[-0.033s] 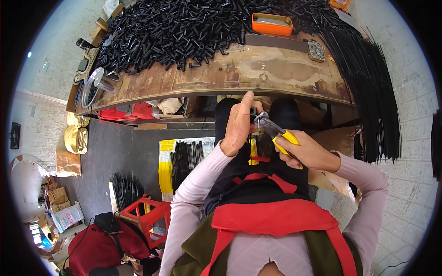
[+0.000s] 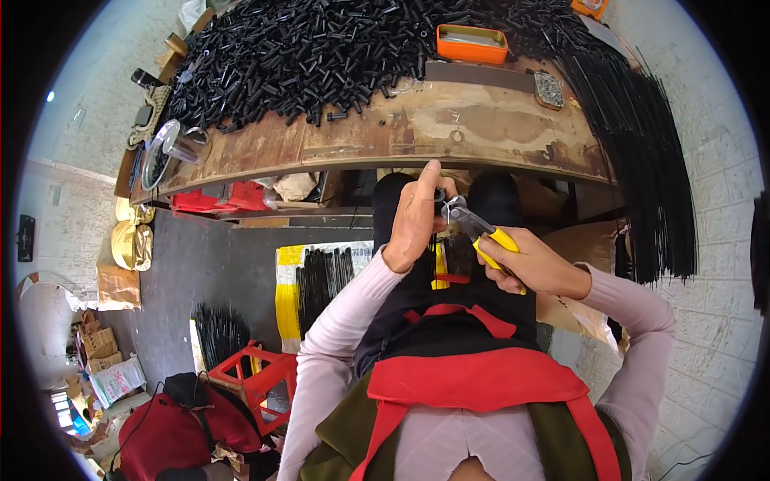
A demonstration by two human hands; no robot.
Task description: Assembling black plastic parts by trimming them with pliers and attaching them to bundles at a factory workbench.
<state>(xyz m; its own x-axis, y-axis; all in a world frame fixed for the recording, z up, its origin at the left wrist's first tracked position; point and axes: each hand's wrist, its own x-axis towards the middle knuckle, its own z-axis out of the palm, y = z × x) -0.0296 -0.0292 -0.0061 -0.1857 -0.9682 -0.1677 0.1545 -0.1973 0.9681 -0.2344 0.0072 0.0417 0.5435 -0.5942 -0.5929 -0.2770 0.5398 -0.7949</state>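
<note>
Above my lap, just off the table's front edge, my left hand [image 2: 414, 220] is closed around a small black tubular piece [image 2: 439, 195], thumb pointing up; most of the piece is hidden by the fingers. My right hand [image 2: 533, 260] grips a pair of pliers [image 2: 503, 240] with yellow handles. The metal jaws of the pliers meet the piece at my left fingertips. Whether they bite on it or on a thin bit of wire there, I cannot tell. A large heap of black tubular pieces [image 2: 297, 64] covers the back of the table.
On the wooden table [image 2: 353, 140] stand an orange tray [image 2: 472, 54], a small container of metal bits [image 2: 549, 90] and a clear jar [image 2: 184, 148]. Long black strands [image 2: 658, 176] hang over its right side. Black rod bundles [image 2: 325, 280], a red stool [image 2: 257, 377] and a red bag [image 2: 188, 429] occupy the floor.
</note>
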